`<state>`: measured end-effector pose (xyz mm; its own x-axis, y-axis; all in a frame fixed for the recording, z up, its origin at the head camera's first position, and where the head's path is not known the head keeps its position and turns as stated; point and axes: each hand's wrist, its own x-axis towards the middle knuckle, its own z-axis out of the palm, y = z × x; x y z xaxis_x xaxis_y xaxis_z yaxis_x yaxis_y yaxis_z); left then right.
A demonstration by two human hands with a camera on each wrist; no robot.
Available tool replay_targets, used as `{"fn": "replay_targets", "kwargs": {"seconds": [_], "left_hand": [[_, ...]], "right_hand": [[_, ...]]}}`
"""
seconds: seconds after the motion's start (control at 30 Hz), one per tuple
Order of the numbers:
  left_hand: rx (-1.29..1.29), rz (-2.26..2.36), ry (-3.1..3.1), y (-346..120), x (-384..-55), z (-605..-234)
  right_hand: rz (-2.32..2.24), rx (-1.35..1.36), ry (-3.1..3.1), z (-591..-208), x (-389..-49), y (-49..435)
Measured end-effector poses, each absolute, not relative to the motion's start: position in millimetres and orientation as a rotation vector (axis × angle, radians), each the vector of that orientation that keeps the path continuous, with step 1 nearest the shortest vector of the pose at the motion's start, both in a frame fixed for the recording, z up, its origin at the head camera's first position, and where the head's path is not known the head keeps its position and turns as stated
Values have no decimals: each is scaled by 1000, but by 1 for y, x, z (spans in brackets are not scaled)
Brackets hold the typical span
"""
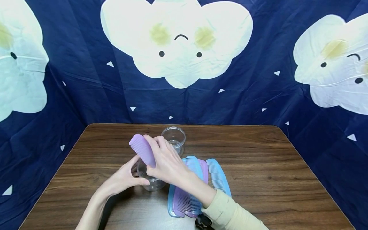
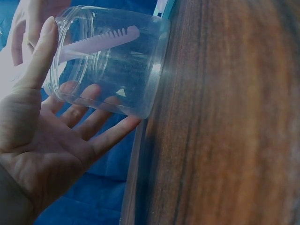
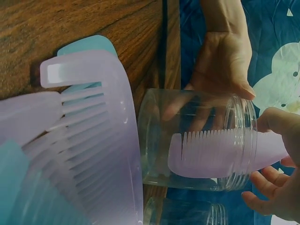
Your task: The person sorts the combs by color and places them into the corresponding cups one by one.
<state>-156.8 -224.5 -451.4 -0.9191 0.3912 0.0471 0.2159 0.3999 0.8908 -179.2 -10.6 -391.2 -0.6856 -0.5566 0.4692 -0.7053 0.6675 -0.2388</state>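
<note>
My right hand [image 1: 168,161] pinches a light purple comb [image 1: 141,147] between thumb and fingers, above a clear plastic jar [image 1: 153,185]. Both wrist views show the toothed end of the comb [image 3: 201,157] inside the jar, seen through its wall, while the rest sticks out past the ribbed mouth. Around the jar's side, my left hand [image 1: 122,179] holds it with thumb and fingers spread either side. The jar [image 2: 136,70] stands upright on the table. In the head view the right hand covers part of the jar's mouth.
A second clear jar [image 1: 177,135] stands behind the right hand. Right of the held jar, blue and purple combs [image 1: 181,203] lie in an overlapping pile, partly under the right forearm. One blue comb [image 1: 218,177] lies at its right edge. Dark blue cloth [image 1: 201,105] hangs behind the wooden table [image 1: 273,179].
</note>
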Motion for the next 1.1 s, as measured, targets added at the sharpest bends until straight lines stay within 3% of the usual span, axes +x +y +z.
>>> {"fn": "replay_targets", "kwargs": {"seconds": [1.1], "left_hand": [[558, 1540, 2452, -225, -157, -452]], "right_hand": [[674, 917, -2573, -393, -182, 19]]}}
